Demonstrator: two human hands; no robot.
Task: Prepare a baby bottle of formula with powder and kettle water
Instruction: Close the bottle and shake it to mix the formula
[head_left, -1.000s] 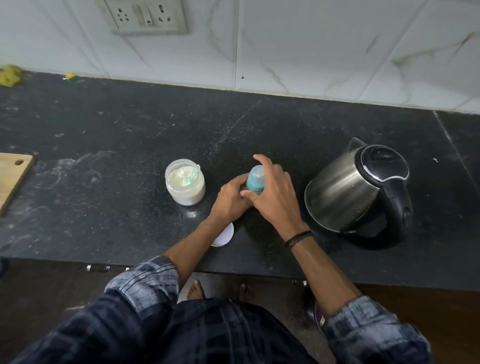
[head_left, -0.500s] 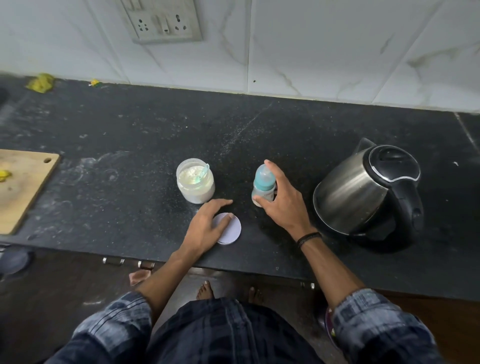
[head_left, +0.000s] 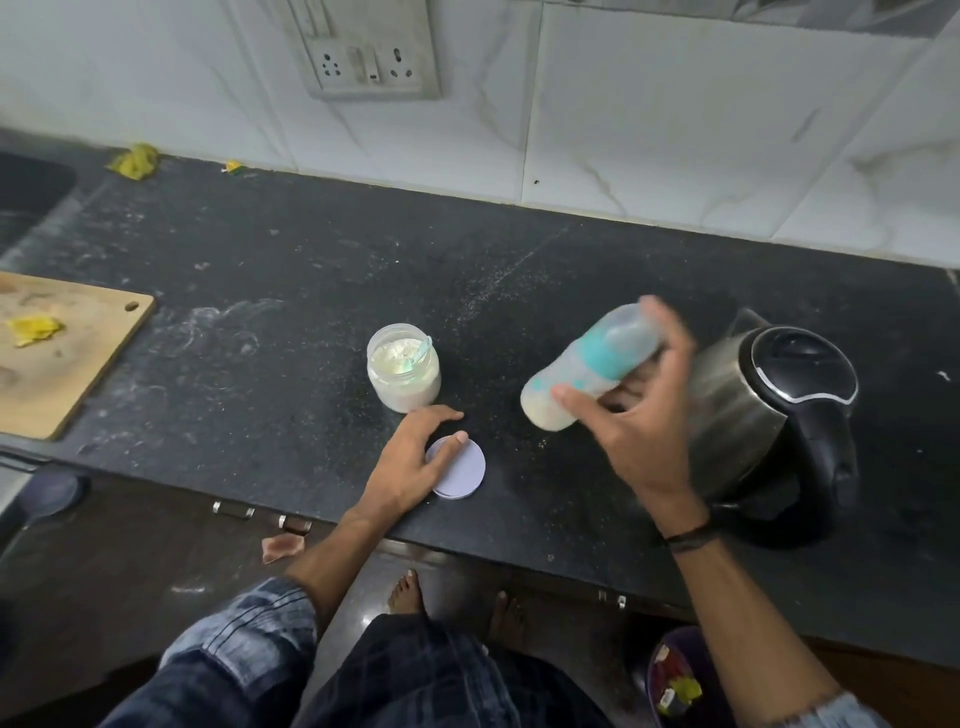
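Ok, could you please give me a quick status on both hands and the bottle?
Right hand grips baby bottle, capped, tilted above the counter. Left hand rests on jar lid. Powder jar open, scoop inside; kettle close beside right hand.

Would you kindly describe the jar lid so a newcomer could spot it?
On the black counter, go left from the steel kettle to the open powder jar. Just in front of it lies the lid: a flat pale lilac disc, partly under the left hand.
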